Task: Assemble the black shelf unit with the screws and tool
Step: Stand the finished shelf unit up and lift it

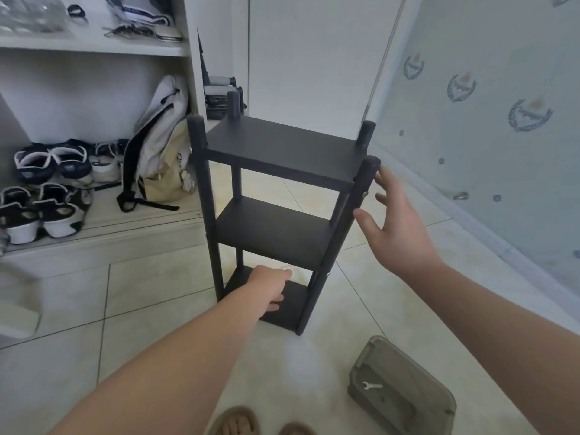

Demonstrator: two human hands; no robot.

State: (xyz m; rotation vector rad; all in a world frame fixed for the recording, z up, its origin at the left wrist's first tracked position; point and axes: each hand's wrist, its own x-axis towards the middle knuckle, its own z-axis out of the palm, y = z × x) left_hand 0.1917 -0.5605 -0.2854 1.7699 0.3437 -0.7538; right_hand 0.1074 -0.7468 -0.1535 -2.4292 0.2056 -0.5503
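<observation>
The shelf [282, 146] stands whole between my grips, so little seems left to do. My right grip [395, 227] is spread and empty beside its post [361, 189]. My left grip [270, 287] touches the lowest board, and I cannot tell how curled it is. The wrench [372, 386] lies unused, nearer to me than my right grip.

Black shelf unit [276, 146], cream tiled floor [150, 296], pale-blue crest-patterned wall [489, 98].

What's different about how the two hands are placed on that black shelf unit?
The left hand reaches low, onto the bottom shelf of the black shelf unit; the right hand is up high beside the front right post. The right hand's fingers are spread straight, while the left hand's curl downward; whether they grip anything is unclear. Both hands are bare.
</observation>
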